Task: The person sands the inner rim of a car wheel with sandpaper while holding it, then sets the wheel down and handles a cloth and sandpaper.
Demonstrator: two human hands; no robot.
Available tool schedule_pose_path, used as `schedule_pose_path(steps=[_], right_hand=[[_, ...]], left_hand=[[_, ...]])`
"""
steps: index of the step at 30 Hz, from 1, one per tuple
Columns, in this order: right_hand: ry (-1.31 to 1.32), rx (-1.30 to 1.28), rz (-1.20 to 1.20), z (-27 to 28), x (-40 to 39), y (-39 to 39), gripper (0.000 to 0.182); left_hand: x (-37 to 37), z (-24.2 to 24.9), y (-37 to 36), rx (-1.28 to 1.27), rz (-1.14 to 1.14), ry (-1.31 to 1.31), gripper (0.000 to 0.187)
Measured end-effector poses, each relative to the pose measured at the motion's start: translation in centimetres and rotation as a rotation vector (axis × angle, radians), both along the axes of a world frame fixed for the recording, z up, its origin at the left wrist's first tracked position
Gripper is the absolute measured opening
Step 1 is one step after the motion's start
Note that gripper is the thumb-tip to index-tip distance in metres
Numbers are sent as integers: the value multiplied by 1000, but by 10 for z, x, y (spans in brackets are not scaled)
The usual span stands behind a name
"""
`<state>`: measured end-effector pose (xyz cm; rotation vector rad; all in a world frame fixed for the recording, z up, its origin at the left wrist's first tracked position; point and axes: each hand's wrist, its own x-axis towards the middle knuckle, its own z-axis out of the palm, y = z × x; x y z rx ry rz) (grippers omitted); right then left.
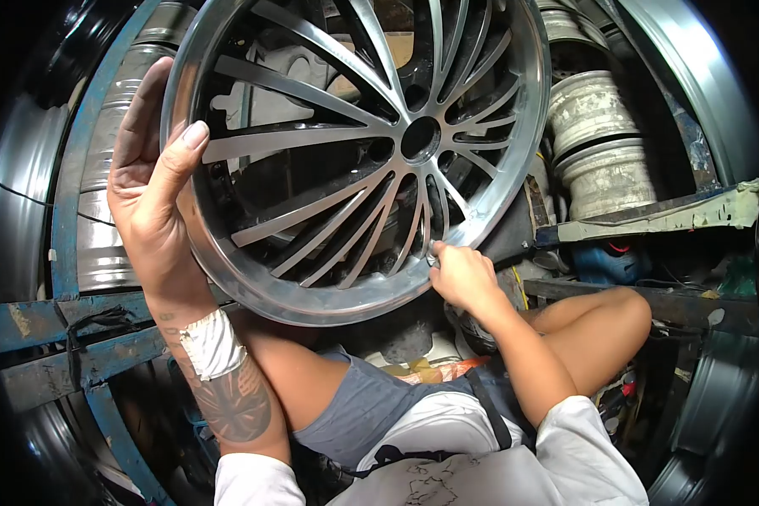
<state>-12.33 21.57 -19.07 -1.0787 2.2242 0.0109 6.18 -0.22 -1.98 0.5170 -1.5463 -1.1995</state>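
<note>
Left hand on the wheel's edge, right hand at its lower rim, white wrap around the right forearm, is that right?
Not quite: in the head view, the white wrap is around the left forearm. The left hand and right hand are at the wheel as you say.

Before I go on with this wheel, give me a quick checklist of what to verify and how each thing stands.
1. Wheel steadied: ok; the left hand is against the left edge of the multi-spoke wheel, thumb over the front.
2. Working hand placed: ok; the right hand is at the wheel's lower right edge.
3. Anything pinched there: cannot tell; the curled fingers would hide most of it.
4. Gloves on: not ok; both hands are bare.
5. White wrap in place: ok; it sits on the left forearm.
6. Gap to the stacked rims: cannot tell; one view doesn't settle depth.
</note>
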Motion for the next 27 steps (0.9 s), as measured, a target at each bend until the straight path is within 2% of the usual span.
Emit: schedule_pose_path(steps=[4, 7, 10, 12, 16, 20, 21, 24, 26, 27], right_hand=[[-14, -122, -141, -8, -16, 5, 37], [7, -42, -9, 0, -2, 4, 38], [-118, -52, -67, -2, -38, 2, 38], [-13, -59, 85, -5, -26, 2, 41], [-35, -33, 46, 6, -41, 1, 43], [37, -4, 155, 0, -12, 7, 38], [1, -124, 120, -3, -20, 12, 36], [60, -78, 83, -8, -22, 12, 39], [6, 16, 133, 6, -3, 10, 41], [-21, -60, 65, -2, -10, 16, 41]], left_hand=[[0, 0, -1, 9, -22, 27, 53], [-1, 0, -2, 56, -63, 49, 54], [1, 1, -3, 45, -50, 16, 53], [-1, 1, -3, 24, -23, -12, 53], [-4, 2, -2, 22, -27, 13, 53], [-4, 1, -3, 10, -9, -5, 54], [-4, 1, -2, 22, -22, 8, 54], [-4, 1, -1, 26, -2, 2, 52], [-5, 1, -2, 20, -9, 7, 52], [-4, 0, -2, 20, -14, 6, 52]])
